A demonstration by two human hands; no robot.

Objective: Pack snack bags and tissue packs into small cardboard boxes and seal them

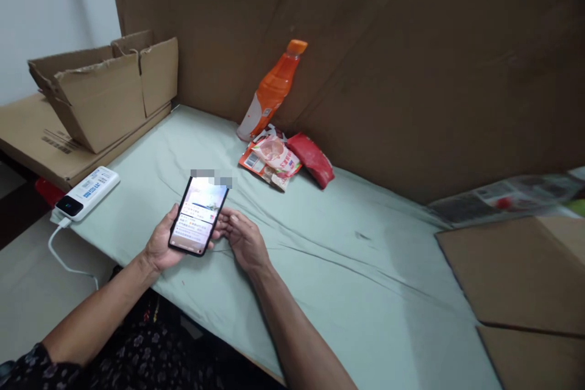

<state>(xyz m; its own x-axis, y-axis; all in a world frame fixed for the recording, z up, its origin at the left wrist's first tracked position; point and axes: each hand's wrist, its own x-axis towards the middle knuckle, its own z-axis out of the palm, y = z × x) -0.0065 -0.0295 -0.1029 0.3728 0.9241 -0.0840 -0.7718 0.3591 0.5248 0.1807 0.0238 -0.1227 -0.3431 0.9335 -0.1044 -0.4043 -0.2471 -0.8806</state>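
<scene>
A black smartphone [199, 219] lies tilted in my left hand [163, 242], its lit screen facing up toward me. My left hand is closed around it from the left side and beneath, with the thumb along its edge. The screen shows a picture at the top and lines of text below, too small to read. My right hand [244, 239] rests on its side on the cloth, right beside the phone's right edge. Its fingers are loosely bent and hold nothing that I can see; whether the fingertips touch the phone I cannot tell.
A pale green cloth [329, 244] covers the table. An orange bottle [274, 91] leans on the cardboard wall [411, 73], near snack packets [276, 158] and a red pouch [313, 159]. A white power bank [89, 193] with cable and an open cardboard box [105, 91] are left; cardboard [516, 274] lies right.
</scene>
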